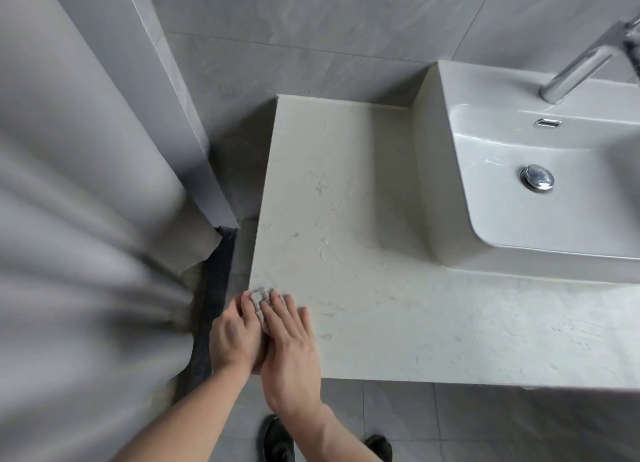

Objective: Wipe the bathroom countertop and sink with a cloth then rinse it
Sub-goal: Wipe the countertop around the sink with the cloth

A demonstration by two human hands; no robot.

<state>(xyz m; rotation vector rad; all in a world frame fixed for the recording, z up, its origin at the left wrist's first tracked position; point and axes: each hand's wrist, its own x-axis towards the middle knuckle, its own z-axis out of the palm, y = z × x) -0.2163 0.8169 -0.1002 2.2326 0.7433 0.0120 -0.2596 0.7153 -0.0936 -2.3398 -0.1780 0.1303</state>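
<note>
A small grey cloth [260,299] lies bunched at the front left corner of the pale stone countertop [363,254]. My left hand [235,333] and my right hand [291,351] both press flat on the cloth, side by side, and only its far end shows past the fingertips. Smears and wet marks streak the countertop beyond the hands. The white rectangular sink [554,191] stands on the countertop at the right, with a chrome drain plug [536,177] in its basin.
A chrome faucet [588,63] leans over the sink at the top right. A grey curtain [79,219] hangs close on the left. Grey tiled wall runs behind the countertop, grey floor tiles lie below, and my dark shoes [277,441] show under the front edge.
</note>
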